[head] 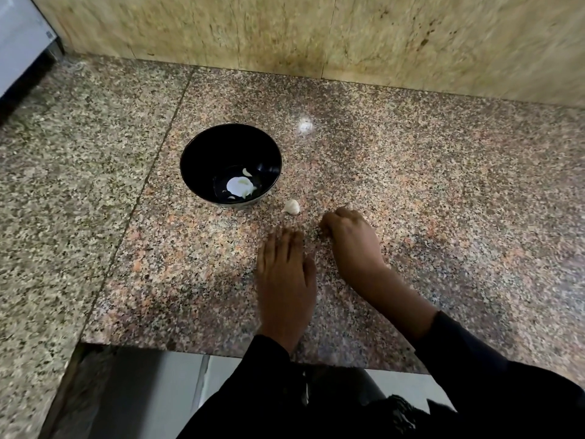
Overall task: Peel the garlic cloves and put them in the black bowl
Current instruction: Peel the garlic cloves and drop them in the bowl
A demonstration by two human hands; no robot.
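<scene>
A black bowl [231, 163] stands on the speckled granite counter [411, 185] and holds pale peeled garlic pieces [242, 184] at its bottom. One unpeeled garlic clove [292, 206] lies on the counter just right of the bowl. My left hand [286, 280] lies flat on the counter, fingers straight, a short way below the clove. My right hand [351, 239] sits to the right of the clove with its fingers curled down onto the counter; whatever lies under the fingers is hidden.
A beige stone wall [316, 33] runs along the back of the counter. A grey appliance corner [22, 42] stands at the far left. The counter's front edge [190, 348] drops to a tiled floor below. A light glare spot [305, 125] shines behind the bowl.
</scene>
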